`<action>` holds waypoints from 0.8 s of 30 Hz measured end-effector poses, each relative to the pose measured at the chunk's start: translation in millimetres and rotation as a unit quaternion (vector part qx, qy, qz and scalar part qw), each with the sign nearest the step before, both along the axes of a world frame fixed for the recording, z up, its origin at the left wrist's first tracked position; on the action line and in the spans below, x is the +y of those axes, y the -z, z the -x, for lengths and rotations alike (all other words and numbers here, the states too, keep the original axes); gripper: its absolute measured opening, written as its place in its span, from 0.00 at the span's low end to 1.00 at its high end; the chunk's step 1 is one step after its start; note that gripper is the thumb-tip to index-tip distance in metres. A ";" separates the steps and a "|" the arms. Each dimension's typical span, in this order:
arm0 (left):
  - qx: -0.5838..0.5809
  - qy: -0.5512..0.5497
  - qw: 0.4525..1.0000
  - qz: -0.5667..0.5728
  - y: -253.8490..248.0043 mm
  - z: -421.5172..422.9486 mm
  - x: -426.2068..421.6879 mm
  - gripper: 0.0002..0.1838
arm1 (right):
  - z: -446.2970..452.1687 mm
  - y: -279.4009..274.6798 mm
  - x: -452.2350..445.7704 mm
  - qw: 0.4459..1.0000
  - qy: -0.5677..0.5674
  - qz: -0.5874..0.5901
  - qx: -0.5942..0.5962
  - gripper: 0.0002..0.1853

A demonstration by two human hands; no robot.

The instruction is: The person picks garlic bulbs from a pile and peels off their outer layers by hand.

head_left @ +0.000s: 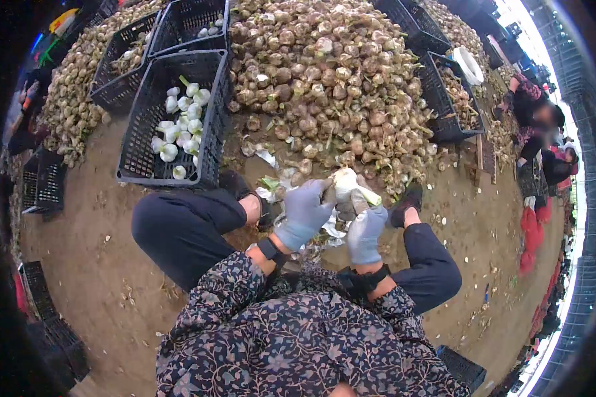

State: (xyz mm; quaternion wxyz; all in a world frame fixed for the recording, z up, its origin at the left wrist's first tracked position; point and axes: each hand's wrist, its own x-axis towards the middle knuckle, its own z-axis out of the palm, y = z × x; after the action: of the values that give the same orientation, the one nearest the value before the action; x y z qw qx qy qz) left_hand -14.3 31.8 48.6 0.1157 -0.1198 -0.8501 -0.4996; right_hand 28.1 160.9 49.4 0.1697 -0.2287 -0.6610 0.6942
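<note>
A garlic bulb [345, 183] with a short pale green stem is held between my two gloved hands, in front of the pile. My left hand [308, 206], in a grey glove, has its fingers closed at the bulb's left side. The fingers of my right hand [364, 221], gloved too, are wrapped round the bulb and its stem from below. Peeled skins [332, 226] lie on the ground beneath my hands. Beyond them rises a large heap of unpeeled garlic [331, 86]. To the left, a black crate [129, 159] holds several clean white bulbs [168, 152].
More black crates stand at the upper left [172, 23] and upper right [450, 132], the latter with garlic scraps. A white basin [468, 65] sits behind it. Other people [533, 109] sit at the far right. My knees are bent on both sides of my hands.
</note>
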 end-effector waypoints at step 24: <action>-0.502 -0.051 0.757 -0.414 148.6 11.6 -15.8 0.08 | -3.1 -8.6 41.8 0.770 -0.209 0.602 0.032 0.29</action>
State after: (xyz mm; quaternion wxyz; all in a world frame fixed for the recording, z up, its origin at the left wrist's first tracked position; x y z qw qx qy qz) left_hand -25.8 16.0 -100.0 -0.2642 0.2515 -0.5011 -0.7848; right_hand 31.2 202.8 58.1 -0.1310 -0.1176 -0.1336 0.9753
